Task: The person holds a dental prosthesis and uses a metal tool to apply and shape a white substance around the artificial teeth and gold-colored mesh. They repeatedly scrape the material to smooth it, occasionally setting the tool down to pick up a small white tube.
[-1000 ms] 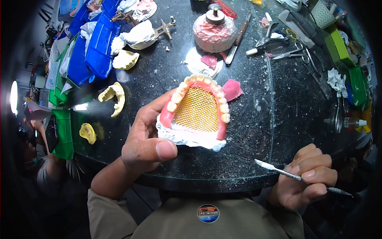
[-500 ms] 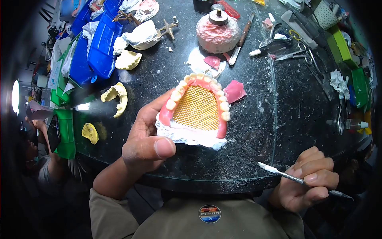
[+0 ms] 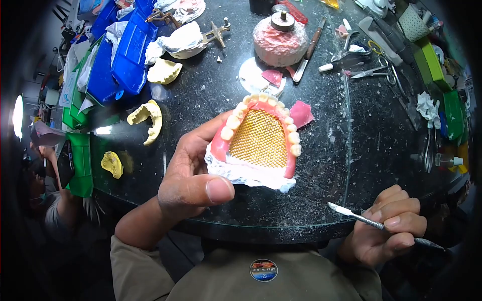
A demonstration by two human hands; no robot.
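My left hand (image 3: 196,170) grips a denture model (image 3: 246,173) by its white plaster base, thumb at the front and fingers behind. An arch of cream teeth set in pink wax rims it, and a gold mesh plate (image 3: 258,138) covers its palate. Between the fingers and thumb of my right hand (image 3: 391,226) is a metal wax carver (image 3: 369,220), its whitish blade pointing left toward the model but apart from it. Behind the model lie a pink wax sheet piece (image 3: 302,114) and a round white disc (image 3: 249,75) with pink scraps.
Yellow plaster casts (image 3: 148,120) lie at left, near blue bins (image 3: 133,55) and a green bin (image 3: 79,165). A pink-coated flask (image 3: 281,42) and a wooden-handled knife (image 3: 314,45) stand at the back. Scissors (image 3: 371,72) lie at right. Another person (image 3: 63,205) sits at far left.
My left hand has shifted slightly right with the denture model and tilted it a little. My right hand and the wax carver have hardly moved.
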